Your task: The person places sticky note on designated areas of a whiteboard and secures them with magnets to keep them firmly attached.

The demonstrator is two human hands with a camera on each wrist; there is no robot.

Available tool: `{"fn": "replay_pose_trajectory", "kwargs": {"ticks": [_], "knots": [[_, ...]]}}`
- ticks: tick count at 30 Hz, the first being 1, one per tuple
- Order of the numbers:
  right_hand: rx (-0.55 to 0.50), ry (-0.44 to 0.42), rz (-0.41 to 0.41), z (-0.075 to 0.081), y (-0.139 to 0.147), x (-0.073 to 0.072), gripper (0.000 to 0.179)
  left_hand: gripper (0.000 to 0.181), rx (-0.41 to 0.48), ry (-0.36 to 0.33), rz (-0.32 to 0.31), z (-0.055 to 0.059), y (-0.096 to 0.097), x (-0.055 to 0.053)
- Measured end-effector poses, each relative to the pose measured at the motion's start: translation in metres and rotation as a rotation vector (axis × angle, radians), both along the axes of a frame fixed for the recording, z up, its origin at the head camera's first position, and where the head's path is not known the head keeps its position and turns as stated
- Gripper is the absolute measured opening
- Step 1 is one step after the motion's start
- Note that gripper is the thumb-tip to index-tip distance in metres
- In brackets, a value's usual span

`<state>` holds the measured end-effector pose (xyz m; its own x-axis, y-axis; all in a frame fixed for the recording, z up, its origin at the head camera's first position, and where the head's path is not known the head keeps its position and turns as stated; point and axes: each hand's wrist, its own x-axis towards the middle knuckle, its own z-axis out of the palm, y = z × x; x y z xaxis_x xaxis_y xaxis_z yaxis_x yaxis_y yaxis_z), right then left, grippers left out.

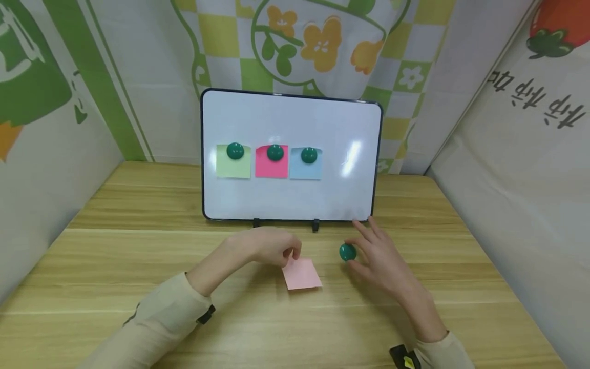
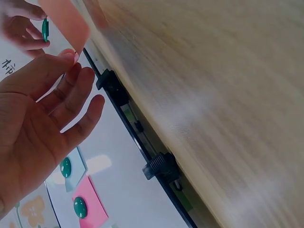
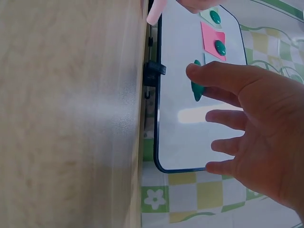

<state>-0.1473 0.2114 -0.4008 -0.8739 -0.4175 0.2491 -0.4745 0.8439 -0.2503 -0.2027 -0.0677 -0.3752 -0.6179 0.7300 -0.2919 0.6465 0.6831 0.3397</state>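
My left hand (image 1: 269,245) pinches a pale pink sticky note (image 1: 302,275) by its upper left corner. In the left wrist view, thumb and fingertip meet at the edge of the note (image 2: 66,23), while the other fingers are loosely bent. To the right of it, my right hand (image 1: 382,259) holds a round green magnet (image 1: 348,252) between thumb and index finger. The right wrist view shows this magnet (image 3: 197,85) edge-on, with the remaining fingers spread. Both hands are in front of a whiteboard (image 1: 286,202), apart from each other.
Three notes hang in a row on the board: light green (image 1: 233,170), hot pink (image 1: 271,170) and light blue (image 1: 306,171), each under a green magnet. Black feet (image 1: 315,225) support the board on the wooden table (image 1: 115,246). Patterned cloth (image 1: 221,36) surrounds the table's back and sides.
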Motion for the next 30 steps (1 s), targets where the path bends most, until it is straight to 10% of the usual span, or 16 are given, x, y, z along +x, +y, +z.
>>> {"fn": "replay_pose_trajectory", "kwargs": {"ticks": [30], "knots": [[-0.093,0.327,0.08,0.014,-0.007,-0.008,0.045,0.025,0.123,0.096,-0.038,0.029,0.026,-0.031]]}}
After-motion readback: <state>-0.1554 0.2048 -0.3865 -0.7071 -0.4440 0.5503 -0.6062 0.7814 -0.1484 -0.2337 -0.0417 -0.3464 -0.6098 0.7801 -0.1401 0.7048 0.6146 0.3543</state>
